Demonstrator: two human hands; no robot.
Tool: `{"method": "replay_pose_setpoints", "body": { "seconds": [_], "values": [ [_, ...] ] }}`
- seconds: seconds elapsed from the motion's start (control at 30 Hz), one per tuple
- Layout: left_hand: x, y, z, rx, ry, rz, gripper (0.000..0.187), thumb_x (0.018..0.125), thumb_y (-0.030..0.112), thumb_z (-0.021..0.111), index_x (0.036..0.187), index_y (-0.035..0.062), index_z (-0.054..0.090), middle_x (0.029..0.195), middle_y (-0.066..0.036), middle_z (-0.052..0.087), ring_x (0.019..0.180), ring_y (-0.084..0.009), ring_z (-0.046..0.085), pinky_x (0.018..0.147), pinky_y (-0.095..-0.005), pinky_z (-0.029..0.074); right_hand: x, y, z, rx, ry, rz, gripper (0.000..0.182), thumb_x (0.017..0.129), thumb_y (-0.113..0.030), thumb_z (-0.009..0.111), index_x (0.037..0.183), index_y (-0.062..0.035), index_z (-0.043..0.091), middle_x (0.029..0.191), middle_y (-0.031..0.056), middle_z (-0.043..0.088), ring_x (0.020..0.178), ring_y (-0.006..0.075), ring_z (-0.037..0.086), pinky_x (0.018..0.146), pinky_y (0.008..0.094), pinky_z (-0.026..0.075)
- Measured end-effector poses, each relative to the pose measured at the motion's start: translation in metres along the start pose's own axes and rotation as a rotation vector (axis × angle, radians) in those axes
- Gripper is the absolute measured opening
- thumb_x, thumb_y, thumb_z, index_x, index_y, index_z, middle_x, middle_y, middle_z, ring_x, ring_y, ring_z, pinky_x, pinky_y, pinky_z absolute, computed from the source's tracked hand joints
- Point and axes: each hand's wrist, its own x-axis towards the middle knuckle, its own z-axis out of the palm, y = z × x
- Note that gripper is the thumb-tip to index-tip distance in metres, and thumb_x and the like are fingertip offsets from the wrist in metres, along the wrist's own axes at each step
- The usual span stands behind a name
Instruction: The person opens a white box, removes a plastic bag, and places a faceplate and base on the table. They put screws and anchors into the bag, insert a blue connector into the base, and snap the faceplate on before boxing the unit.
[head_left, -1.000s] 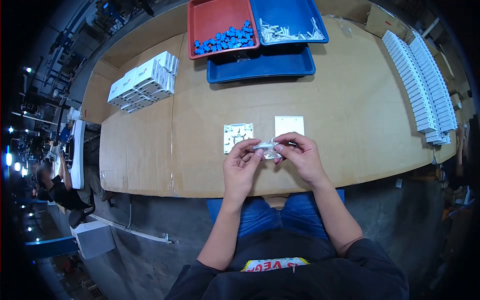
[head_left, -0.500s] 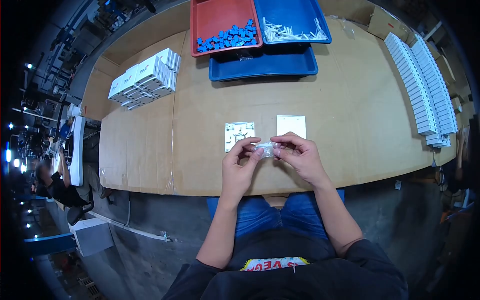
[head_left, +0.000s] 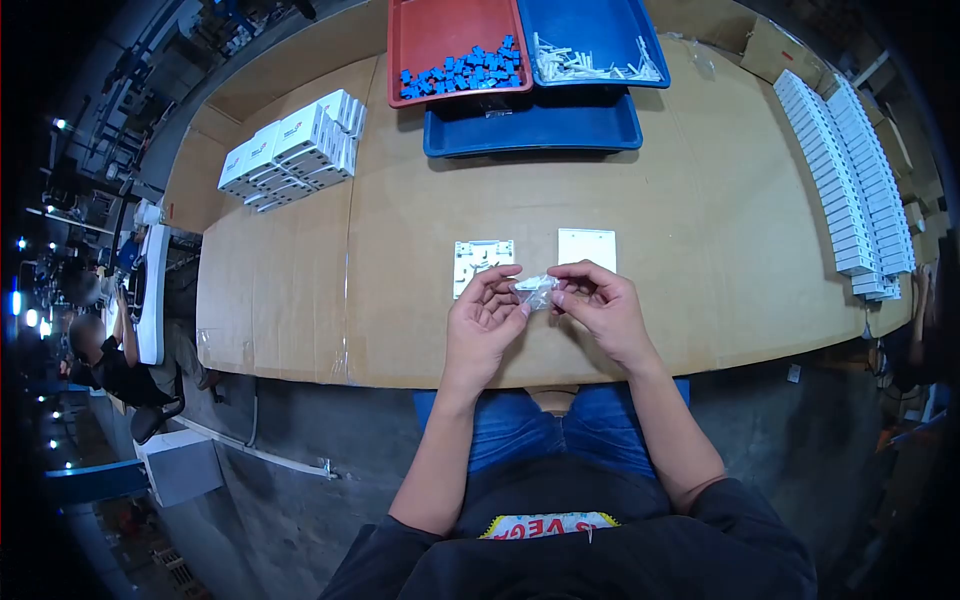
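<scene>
A small clear plastic bag (head_left: pixel 538 291) with white pieces in it is held above the near part of the table. My left hand (head_left: pixel 482 325) grips its left side between thumb and fingers. On the other side, my right hand (head_left: pixel 608 312) pinches it with thumb and forefinger. Just beyond my left hand lies an open white plastic housing (head_left: pixel 480 254) with molded details inside, partly hidden by the fingers. A flat white cover (head_left: pixel 588 246) lies beyond my right hand, its near edge covered by that hand.
At the back stand a red tray (head_left: pixel 455 30) of blue parts, a blue tray (head_left: pixel 590 25) of white stick-like parts, and another blue tray (head_left: pixel 530 135) below. White boxes are stacked at left (head_left: pixel 290 150); long rows of white housings (head_left: pixel 835 180) line the right. A person (head_left: pixel 125 365) sits far left.
The bag has turned and spread between my fingers, showing more of its clear film. My left fingers have opened a little around it. The view has shifted slightly.
</scene>
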Motion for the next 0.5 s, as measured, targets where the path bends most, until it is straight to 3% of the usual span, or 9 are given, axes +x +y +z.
{"method": "replay_pose_setpoints", "body": {
  "seconds": [0.27,0.5],
  "values": [
    [0.0019,-0.0063,0.0020,-0.096,0.119,-0.032,0.048,0.093,-0.013,0.065,0.138,-0.0007,0.054,0.118,-0.007,0.060,0.111,-0.0121,0.062,0.097,-0.0258,0.053,-0.0019,0.0021,0.0041,-0.053,-0.016,-0.019,0.029,0.096,0.003,0.072,0.125,0.0028,0.069,0.102,0.0029,0.065,0.095,0.0081,0.063,0.084,0.0224,0.055],
    [0.0012,-0.0086,-0.0034,0.003,0.122,0.009,0.046,0.096,-0.007,0.069,0.139,-0.0004,0.055,0.117,-0.006,0.062,0.103,-0.0086,0.064,0.091,-0.0214,0.053,-0.0012,0.0059,0.0008,-0.110,-0.004,-0.001,0.030,0.096,0.002,0.073,0.126,0.0014,0.069,0.102,0.0010,0.064,0.095,0.0064,0.061,0.082,0.0199,0.053]
  ]
}}
